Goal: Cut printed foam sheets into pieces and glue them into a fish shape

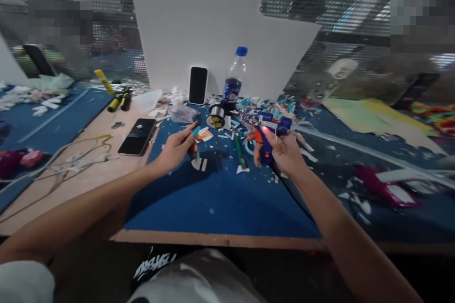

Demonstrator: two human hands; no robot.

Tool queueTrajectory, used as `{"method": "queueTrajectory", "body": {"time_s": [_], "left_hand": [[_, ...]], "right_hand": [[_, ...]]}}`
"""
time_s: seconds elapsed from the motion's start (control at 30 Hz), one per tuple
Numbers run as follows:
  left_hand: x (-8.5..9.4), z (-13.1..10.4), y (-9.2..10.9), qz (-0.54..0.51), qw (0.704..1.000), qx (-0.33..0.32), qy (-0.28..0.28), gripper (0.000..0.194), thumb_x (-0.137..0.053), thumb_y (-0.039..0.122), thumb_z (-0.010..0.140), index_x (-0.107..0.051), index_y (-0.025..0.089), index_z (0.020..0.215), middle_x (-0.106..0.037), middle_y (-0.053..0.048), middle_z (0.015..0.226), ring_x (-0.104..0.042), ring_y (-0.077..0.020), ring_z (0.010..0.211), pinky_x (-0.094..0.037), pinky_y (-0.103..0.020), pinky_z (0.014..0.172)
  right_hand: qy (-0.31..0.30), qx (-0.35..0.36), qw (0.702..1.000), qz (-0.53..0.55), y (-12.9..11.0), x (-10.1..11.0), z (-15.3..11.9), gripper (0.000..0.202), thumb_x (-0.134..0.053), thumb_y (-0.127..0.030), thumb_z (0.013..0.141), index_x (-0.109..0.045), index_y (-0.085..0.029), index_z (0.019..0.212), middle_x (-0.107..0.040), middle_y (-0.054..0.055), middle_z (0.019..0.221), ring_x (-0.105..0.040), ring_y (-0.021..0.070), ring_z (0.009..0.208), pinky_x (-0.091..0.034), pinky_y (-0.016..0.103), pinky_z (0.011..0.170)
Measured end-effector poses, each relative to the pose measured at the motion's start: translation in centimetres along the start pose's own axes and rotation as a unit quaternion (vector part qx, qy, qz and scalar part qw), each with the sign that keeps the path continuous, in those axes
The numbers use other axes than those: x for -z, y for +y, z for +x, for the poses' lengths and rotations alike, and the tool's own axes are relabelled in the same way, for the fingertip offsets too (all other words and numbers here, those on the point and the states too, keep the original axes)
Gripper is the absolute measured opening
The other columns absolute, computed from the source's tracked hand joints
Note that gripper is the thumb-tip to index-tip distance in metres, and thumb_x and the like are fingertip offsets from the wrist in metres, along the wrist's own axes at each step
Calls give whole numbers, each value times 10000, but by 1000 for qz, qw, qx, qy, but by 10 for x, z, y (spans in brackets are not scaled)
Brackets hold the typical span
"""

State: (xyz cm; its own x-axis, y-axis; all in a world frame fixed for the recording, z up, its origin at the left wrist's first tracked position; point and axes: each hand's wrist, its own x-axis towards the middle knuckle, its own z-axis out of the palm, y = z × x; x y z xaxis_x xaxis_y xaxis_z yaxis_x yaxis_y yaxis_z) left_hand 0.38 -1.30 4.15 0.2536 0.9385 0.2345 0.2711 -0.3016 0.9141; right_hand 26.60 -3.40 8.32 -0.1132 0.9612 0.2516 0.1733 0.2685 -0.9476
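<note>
My left hand (177, 150) is closed, pinching a small teal piece (196, 131) between thumb and fingers. Just below its fingertips, small white cut pieces (204, 164) lie on the blue mat (220, 203). My right hand (284, 149) wraps around the grip of a blue and orange glue gun (272, 124), whose nozzle end points left and is partly hidden. From the grip a black cord (293, 194) runs down across the mat. Between my hands lie a green cutter-like tool (239, 149) and an orange and white packet (204, 134).
A phone (198, 85) leans upright at the back beside a bottle with a blue cap (232, 80) and a spool (215, 117). Another phone (137, 136) lies left. Scraps (284, 104) litter the back. Cables (53, 161) cross the left side. People sit beyond the mesh partition.
</note>
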Motion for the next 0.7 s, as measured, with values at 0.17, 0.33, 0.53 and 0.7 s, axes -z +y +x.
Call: {"method": "queueTrajectory", "body": {"time_s": [0.17, 0.33, 0.53, 0.7], "left_hand": [[16, -22, -17, -39, 997, 17, 58, 321, -581, 413, 849, -663, 124, 963, -730, -69, 805, -701, -151, 690, -598, -274, 640], [20, -33, -28, -36, 996, 8, 85, 266, -626, 332, 822, -707, 140, 988, -747, -82, 904, -715, -167, 778, -611, -291, 726], [16, -37, -24, -22, 997, -29, 71, 197, -621, 294, 847, -714, 155, 950, -736, -62, 883, -685, -136, 728, -584, -248, 664], [6, -46, -8, 18, 997, -76, 2, 278, -561, 187, 891, -662, 207, 1149, -632, -20, 767, -566, -106, 681, -478, -213, 633]], "right_hand": [[-72, -32, 994, 77, 2, -31, 6, 380, -527, -537, 838, -622, -185, 729, -513, -15, 414, -448, 131, 289, -347, 275, 297], [-71, -65, 989, 111, 4, -50, -6, 266, -626, -448, 797, -614, -191, 733, -498, -41, 390, -395, 105, 237, -300, 253, 249], [-56, -119, 984, 122, 4, -63, -19, 247, -662, -374, 795, -567, -188, 662, -448, -63, 327, -360, 78, 221, -339, 225, 277], [-36, -144, 979, 139, 15, -79, -20, 228, -713, -367, 740, -592, -175, 722, -513, -57, 396, -386, 79, 252, -316, 212, 254]]}}
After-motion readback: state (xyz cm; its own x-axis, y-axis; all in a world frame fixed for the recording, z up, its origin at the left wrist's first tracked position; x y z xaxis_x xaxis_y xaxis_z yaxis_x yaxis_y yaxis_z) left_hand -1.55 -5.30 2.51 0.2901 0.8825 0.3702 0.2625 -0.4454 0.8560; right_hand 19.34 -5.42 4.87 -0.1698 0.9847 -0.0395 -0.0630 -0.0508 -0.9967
